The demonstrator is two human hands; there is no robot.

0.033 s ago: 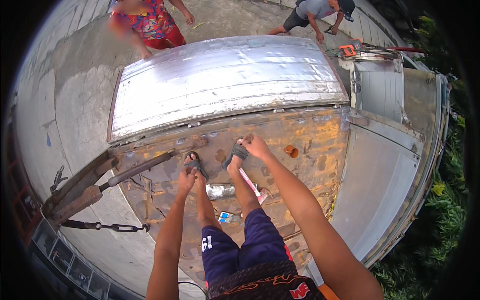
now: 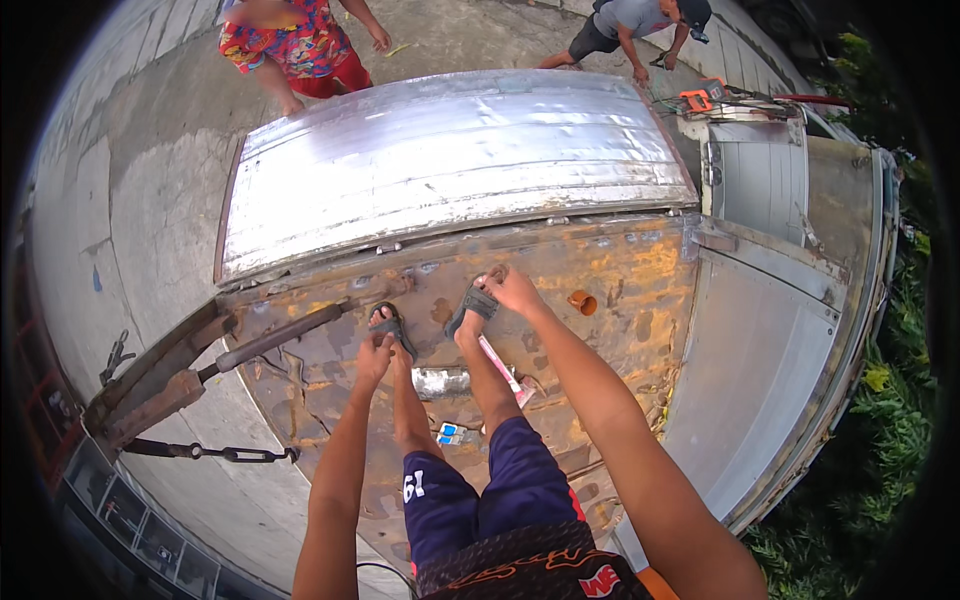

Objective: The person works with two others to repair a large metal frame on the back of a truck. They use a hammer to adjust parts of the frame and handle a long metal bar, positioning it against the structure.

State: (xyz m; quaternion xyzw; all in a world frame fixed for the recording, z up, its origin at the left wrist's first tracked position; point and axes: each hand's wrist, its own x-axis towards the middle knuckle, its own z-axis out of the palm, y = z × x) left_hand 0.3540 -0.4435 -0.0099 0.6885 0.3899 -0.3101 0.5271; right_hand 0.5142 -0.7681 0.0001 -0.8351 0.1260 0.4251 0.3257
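My left hand (image 2: 375,356) hangs above my left sandal (image 2: 394,331), its fingers curled together. Over the front of my right sandal (image 2: 472,303) is my right hand (image 2: 511,292), thumb and fingers drawn together. Whatever either hand holds, if anything, is too small to make out. I stand on a rusty brown metal deck (image 2: 630,330). Beyond it lies a large silvery metal panel (image 2: 440,165), joined along the deck's far edge. Between and behind my feet are a whitish metal cylinder (image 2: 441,384) and a pink-and-white strip (image 2: 500,362).
Left are a steel strut (image 2: 280,340) and a turnbuckle (image 2: 230,453). An orange-brown ring (image 2: 582,302) and a blue-and-white packet (image 2: 452,434) lie on the deck. Right stands a grey metal panel (image 2: 750,360). Beyond are a person in a colourful shirt (image 2: 295,45) and another in grey (image 2: 635,25).
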